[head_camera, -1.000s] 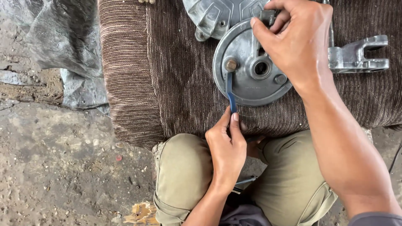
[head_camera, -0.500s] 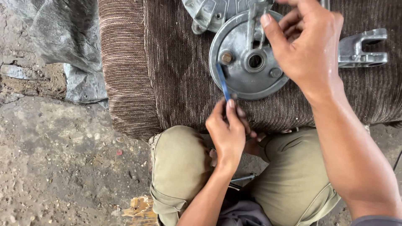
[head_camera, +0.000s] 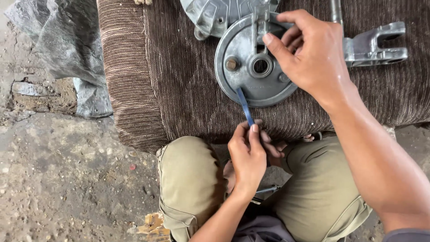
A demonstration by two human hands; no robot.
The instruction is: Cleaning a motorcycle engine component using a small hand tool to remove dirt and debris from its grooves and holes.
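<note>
Left hand point(head_camera: 247, 157): fingers pinched together on the lower end of a thin blue flat strip tool point(head_camera: 244, 105), whose tip rests against the lower rim of the plate.
Right hand point(head_camera: 313, 54): fingers closed on the upper right part of a round grey cast-metal plate with a central hole point(head_camera: 251, 74), thumb lying across its face.
Plate position: flat on the cloth, directly ahead of the knees, overlapping another grey metal casting point(head_camera: 215, 15) behind it.
Doing it well: I judge the plate needs a firm hold so it cannot turn, the strip kept at a shallow angle at the rim, and light, even pressure so the thin blade neither bends nor slips toward the fingers.
Nearby: a grey forked metal bracket point(head_camera: 376, 45) lies just right of the right hand.
Surface: a brown ribbed woven cloth point(head_camera: 179, 89), draped over a raised support.
Surroundings: rough, gritty concrete floor point(head_camera: 58, 179), with crumpled grey plastic sheeting point(head_camera: 58, 45) at the upper left; khaki-trousered knees point(head_camera: 188, 179) below.
</note>
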